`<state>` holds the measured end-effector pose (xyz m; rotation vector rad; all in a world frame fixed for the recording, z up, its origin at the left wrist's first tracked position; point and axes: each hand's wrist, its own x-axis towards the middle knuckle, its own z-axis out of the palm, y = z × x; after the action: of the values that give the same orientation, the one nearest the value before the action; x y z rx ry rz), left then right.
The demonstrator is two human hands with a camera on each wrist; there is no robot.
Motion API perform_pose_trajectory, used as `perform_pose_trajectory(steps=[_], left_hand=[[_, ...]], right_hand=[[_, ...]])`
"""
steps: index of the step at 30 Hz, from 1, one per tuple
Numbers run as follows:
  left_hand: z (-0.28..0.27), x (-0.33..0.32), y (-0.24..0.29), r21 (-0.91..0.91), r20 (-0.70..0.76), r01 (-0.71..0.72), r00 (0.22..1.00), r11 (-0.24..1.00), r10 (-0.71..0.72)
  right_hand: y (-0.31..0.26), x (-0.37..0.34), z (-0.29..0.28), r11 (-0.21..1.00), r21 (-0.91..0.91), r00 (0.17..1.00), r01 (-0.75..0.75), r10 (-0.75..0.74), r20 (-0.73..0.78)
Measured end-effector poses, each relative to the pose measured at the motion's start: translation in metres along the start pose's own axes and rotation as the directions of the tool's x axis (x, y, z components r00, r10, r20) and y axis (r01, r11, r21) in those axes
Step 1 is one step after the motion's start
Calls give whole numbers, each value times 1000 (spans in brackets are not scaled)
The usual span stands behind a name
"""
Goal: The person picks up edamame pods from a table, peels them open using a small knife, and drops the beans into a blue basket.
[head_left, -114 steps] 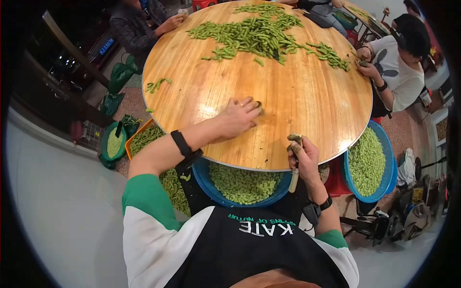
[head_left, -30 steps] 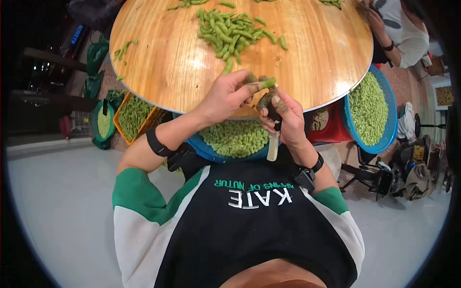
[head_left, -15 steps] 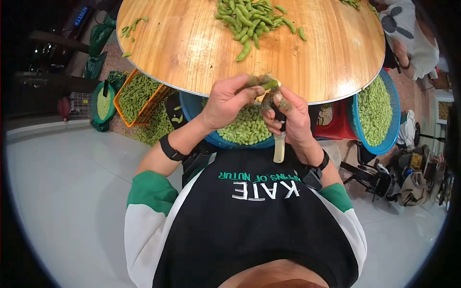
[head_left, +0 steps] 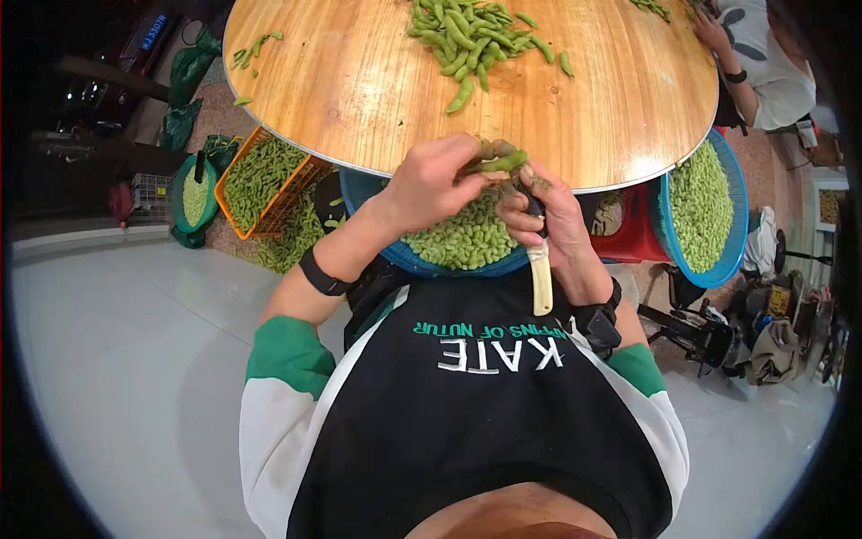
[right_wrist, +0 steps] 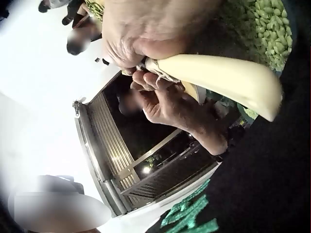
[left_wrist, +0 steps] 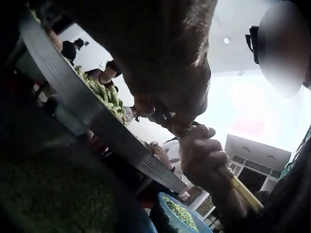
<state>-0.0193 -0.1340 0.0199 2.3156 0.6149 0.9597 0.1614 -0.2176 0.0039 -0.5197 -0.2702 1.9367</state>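
Note:
Above the near edge of a round wooden table [head_left: 341, 99], my left hand [head_left: 435, 184] pinches a green soybean pod [head_left: 505, 163] between thumb and fingers. Its tip points toward my right hand [head_left: 561, 216], which is close beside it. My right fingers curl round a tool whose cream handle [head_left: 541, 283] sticks out toward my body; its working end is hidden in the hand. The right wrist view shows the handle [right_wrist: 218, 80] large, with wrapping at its upper end. Dark stains mark the fingertips. Shelled beans [head_left: 462, 238] fill a blue tub directly below both hands.
A heap of pods [head_left: 462, 36] lies farther in on the table, with a few strays at left. An orange crate [head_left: 235, 211] of pods and a green basin [head_left: 208, 211] stand at left. Another blue tub [head_left: 664, 216] is at right, near a seated person [head_left: 763, 72].
Earlier my left hand lay on the tabletop; now it is raised with a pod beside my right hand. A pod heap now lies closer. Over the last second, the cream handle has shifted right.

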Motion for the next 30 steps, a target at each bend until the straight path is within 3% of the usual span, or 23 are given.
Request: perform_pose_trajectory(steps=[1, 3, 7, 10, 12, 13, 14, 15, 16, 17, 18, 19, 20, 21, 22, 23, 25, 26, 28, 30], left_hand=[[2, 0, 1, -4, 2, 3, 1000, 1000, -3], [3, -4, 4, 238, -30, -138, 988, 961, 149], [4, -9, 6, 259, -52, -119, 989, 958, 137], [3, -9, 6, 180, -49, -103, 992, 978, 113], [1, -7, 12, -79, -48, 40, 998, 996, -44], [1, -8, 15, -80, -48, 41, 998, 996, -45], [1, -8, 18, -236, 8, 208, 977, 949, -212], [1, -8, 19, -374, 87, 366, 929, 852, -361], [1, -8, 20, -373, 85, 365, 929, 853, -360], [2, -9, 21, -438, 161, 462, 884, 771, -438], [4, -11, 22, -491, 243, 552, 829, 674, -503], [7, -12, 23, -492, 244, 554, 828, 672, -504], [9, -14, 23, -335, 86, 364, 930, 869, -356], [11, -16, 24, -126, -37, 152, 987, 980, -158], [12, -18, 24, -124, -39, 154, 986, 980, -159], [12, -20, 24, -96, -17, 134, 991, 986, -136], [14, -24, 25, -70, 6, 115, 993, 991, -115], [15, -27, 26, -75, 7, 112, 994, 991, -112], [15, -28, 27, -80, 6, 108, 994, 991, -108], [14, -28, 27, -160, 48, 182, 983, 970, -176]], right_hand=[[1, -1, -1, 1000, 20, 1000, -17, 17, -17], [4, -1, -1, 998, 55, 1000, -26, 26, 3], [7, -1, 5, 999, 29, 1000, -23, 24, -12], [10, -4, 7, 995, -97, 999, 31, -35, -32], [8, -6, 10, 993, -113, 999, 43, -46, -29], [8, -7, 11, 990, -130, 998, 55, -58, -23], [9, -7, 10, 990, -131, 998, 54, -57, -21], [10, -6, 9, 928, -345, 986, 141, -161, -29], [10, -6, 8, 813, -541, 965, 214, -263, -14], [11, -5, 6, 813, -542, 965, 213, -262, -14], [12, -5, 3, 720, -658, 951, 220, -310, -22], [12, -4, 1, 613, -760, 933, 216, -358, -23], [16, -2, 1, 614, -760, 934, 214, -358, -26], [22, 3, 4, 442, -833, 850, 332, -522, 62], [25, 7, 7, 242, -876, 738, 418, -653, 172], [24, 7, 6, 242, -875, 738, 420, -651, 174], [20, 4, 3, 39, -929, 691, 369, -679, 247], [18, 2, 3, 40, -929, 691, 368, -680, 245], [13, 0, 5, -166, -936, 718, 311, -604, 346], [8, 2, -1, -190, -919, 717, 345, -579, 388]])
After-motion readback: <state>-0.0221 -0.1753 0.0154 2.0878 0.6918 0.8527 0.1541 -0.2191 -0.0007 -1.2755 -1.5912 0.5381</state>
